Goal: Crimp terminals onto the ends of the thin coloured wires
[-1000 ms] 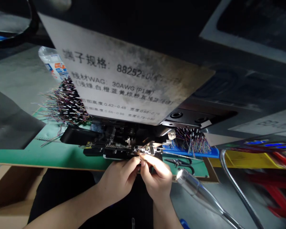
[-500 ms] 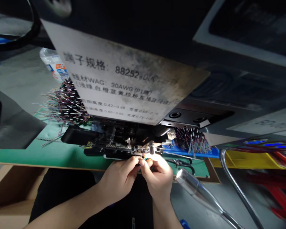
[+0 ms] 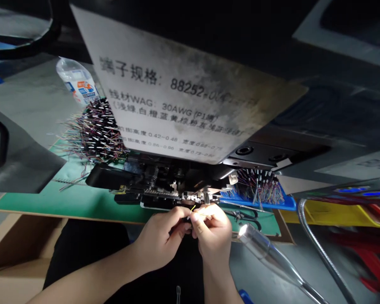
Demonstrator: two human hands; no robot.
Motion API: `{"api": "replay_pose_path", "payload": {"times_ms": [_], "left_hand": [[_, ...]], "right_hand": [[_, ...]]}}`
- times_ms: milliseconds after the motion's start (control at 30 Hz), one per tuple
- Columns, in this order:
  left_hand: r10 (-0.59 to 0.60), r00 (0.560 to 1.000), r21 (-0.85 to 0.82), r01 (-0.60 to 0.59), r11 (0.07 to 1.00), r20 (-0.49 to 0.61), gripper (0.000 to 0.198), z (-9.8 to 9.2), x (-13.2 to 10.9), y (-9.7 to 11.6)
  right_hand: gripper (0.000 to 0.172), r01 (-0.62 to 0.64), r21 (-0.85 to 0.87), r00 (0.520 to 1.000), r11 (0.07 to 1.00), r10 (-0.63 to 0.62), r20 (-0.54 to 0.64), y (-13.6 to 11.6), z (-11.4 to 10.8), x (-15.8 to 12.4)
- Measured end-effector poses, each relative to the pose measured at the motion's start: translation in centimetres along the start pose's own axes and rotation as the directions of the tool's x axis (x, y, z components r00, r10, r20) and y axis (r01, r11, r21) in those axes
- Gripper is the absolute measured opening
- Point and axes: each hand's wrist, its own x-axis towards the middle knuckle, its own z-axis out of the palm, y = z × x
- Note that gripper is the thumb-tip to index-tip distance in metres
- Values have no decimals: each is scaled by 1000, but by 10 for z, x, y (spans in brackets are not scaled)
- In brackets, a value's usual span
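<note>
Both hands meet in front of a crimping machine (image 3: 177, 181), just below its lit working point. My right hand (image 3: 213, 230) is closed in a pinch on a thin yellow wire (image 3: 193, 208), whose end sticks up between the fingertips. Paler wire ends show beside its index finger. My left hand (image 3: 164, 236) is closed too, thumb and index fingertips touching the same wires from the left. The lower part of the wires is hidden behind the fingers.
A lit gooseneck lamp (image 3: 256, 240) stands at the right. Wire bundles lie left (image 3: 95, 131) and in a blue tray (image 3: 289, 202) at right. Pliers-like black handles (image 3: 251, 217) rest on the green mat (image 3: 50, 202). A plastic bottle (image 3: 79, 82) stands behind. A labelled machine head (image 3: 164, 84) hangs overhead.
The yellow wire end now stands out singly above the fingertips, where several coloured wires showed together before. The view has shifted slightly; both hands stay close together.
</note>
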Motion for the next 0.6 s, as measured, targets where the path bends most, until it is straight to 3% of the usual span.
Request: {"api": "replay_pose_path", "payload": {"times_ms": [133, 367, 600], "left_hand": [[73, 996, 175, -62, 983, -57, 20, 3, -2, -4], [53, 995, 229, -33, 973, -84, 15, 8, -4, -4], [60, 990, 311, -17, 950, -127, 19, 11, -2, -7]], "right_hand": [[16, 122, -109, 990, 986, -129, -56, -1, 3, 0], [6, 32, -51, 999, 998, -34, -27, 1, 5, -1], [12, 155, -191, 988, 969, -151, 38, -4, 1, 3]]}}
